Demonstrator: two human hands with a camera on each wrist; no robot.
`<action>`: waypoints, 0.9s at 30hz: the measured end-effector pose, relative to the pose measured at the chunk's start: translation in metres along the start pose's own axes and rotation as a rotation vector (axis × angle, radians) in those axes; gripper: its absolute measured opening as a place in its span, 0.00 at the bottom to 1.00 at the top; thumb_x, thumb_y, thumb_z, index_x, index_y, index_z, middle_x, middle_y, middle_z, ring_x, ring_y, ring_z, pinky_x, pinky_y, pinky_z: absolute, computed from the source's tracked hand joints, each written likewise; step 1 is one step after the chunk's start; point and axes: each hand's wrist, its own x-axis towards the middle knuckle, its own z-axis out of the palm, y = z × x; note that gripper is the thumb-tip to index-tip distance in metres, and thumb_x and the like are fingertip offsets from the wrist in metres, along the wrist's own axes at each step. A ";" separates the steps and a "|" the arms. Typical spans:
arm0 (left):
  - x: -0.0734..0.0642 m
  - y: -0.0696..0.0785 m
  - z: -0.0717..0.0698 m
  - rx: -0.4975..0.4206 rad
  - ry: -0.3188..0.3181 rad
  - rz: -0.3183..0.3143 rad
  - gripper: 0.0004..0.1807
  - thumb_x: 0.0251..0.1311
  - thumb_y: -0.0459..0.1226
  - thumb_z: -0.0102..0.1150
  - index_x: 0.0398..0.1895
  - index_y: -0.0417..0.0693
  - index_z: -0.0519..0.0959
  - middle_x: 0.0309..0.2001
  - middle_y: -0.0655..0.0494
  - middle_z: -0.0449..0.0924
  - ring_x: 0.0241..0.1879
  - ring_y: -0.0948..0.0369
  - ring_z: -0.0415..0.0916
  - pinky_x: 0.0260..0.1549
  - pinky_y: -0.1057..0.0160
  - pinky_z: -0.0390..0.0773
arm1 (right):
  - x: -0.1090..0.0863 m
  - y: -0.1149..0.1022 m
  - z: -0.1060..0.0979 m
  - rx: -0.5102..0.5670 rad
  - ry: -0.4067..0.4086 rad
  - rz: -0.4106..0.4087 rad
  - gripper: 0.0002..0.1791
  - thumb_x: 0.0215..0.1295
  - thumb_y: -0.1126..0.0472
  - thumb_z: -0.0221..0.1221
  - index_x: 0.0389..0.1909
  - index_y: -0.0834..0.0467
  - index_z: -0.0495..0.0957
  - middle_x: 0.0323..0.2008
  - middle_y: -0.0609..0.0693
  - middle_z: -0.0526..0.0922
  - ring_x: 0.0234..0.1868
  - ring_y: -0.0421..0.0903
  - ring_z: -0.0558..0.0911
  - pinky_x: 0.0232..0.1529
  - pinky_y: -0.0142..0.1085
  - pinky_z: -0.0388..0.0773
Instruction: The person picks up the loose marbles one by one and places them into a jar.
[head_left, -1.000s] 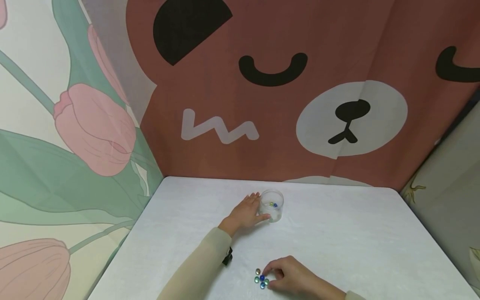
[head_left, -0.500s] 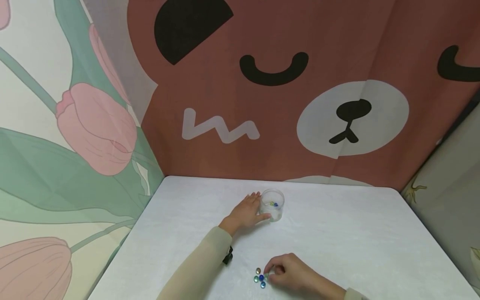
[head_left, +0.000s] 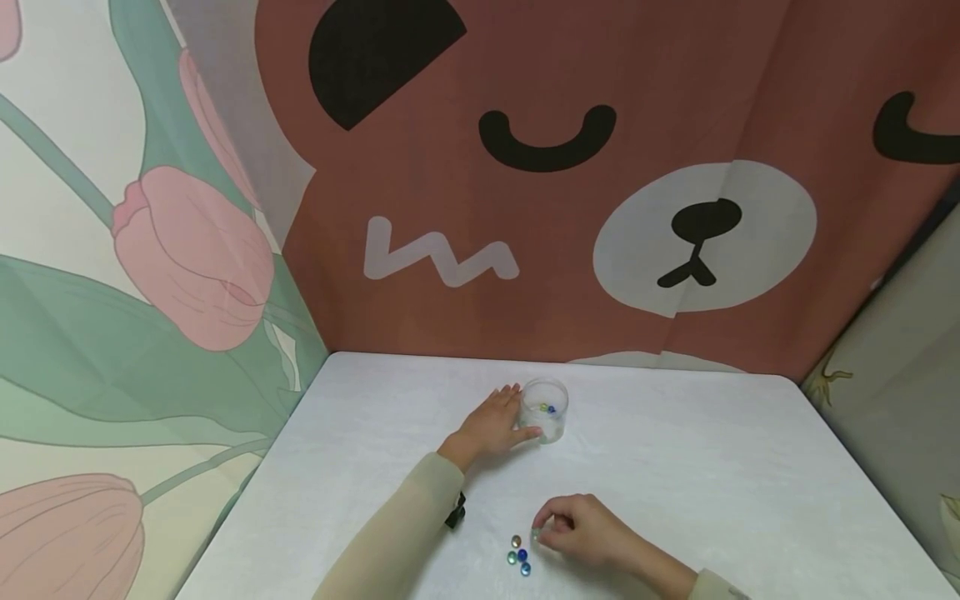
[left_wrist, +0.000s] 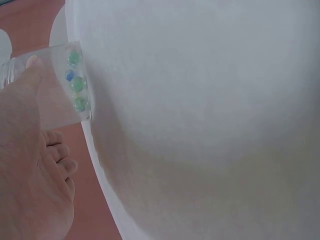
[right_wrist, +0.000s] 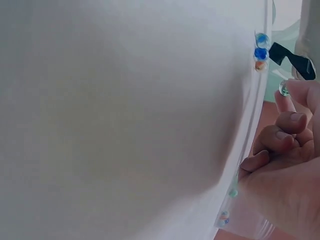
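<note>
My right hand [head_left: 588, 527] pinches a clear greenish glass marble [right_wrist: 284, 88] between thumb and index finger, raised over the table. The other fingers are curled in. Just left of that hand lie a blue marble [head_left: 522, 555], a light blue marble [head_left: 526, 570], a green marble [head_left: 512, 558] and an amber marble [head_left: 516, 541]. Farther back, my left hand [head_left: 491, 425] rests against the left side of a clear jar [head_left: 553, 432], fingers straight, thumb along its front. Several green and blue marbles [left_wrist: 77, 84] lie on the jar's bottom.
The white table [head_left: 697, 467] ends at the back against a brown bear-print cloth [head_left: 450, 325]. A tulip-print cloth [head_left: 187, 267] hangs at the left. A black strap piece [head_left: 455, 512] shows beneath the left sleeve [head_left: 397, 525].
My right hand has picked the greenish marble out of the group and lifted it slightly up and away from the others. The left hand and jar have stayed put.
</note>
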 end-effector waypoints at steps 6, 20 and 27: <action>0.000 0.000 0.000 0.017 0.010 0.010 0.52 0.68 0.70 0.39 0.79 0.38 0.56 0.80 0.46 0.52 0.80 0.54 0.48 0.79 0.59 0.46 | 0.004 0.000 -0.007 0.008 0.020 0.062 0.03 0.64 0.56 0.67 0.37 0.49 0.86 0.18 0.34 0.70 0.18 0.29 0.66 0.20 0.23 0.65; 0.000 0.000 0.001 0.025 -0.004 -0.009 0.52 0.68 0.71 0.38 0.79 0.40 0.55 0.80 0.48 0.51 0.80 0.54 0.47 0.79 0.60 0.45 | 0.008 0.000 -0.020 0.035 0.086 0.093 0.06 0.65 0.55 0.67 0.39 0.51 0.86 0.18 0.39 0.70 0.18 0.30 0.67 0.19 0.24 0.64; -0.002 0.003 -0.003 0.011 -0.011 -0.013 0.52 0.68 0.70 0.39 0.79 0.39 0.55 0.80 0.47 0.51 0.80 0.54 0.47 0.79 0.60 0.44 | 0.011 -0.003 -0.025 0.051 0.115 0.125 0.07 0.66 0.54 0.67 0.40 0.52 0.86 0.19 0.40 0.70 0.18 0.32 0.66 0.19 0.25 0.63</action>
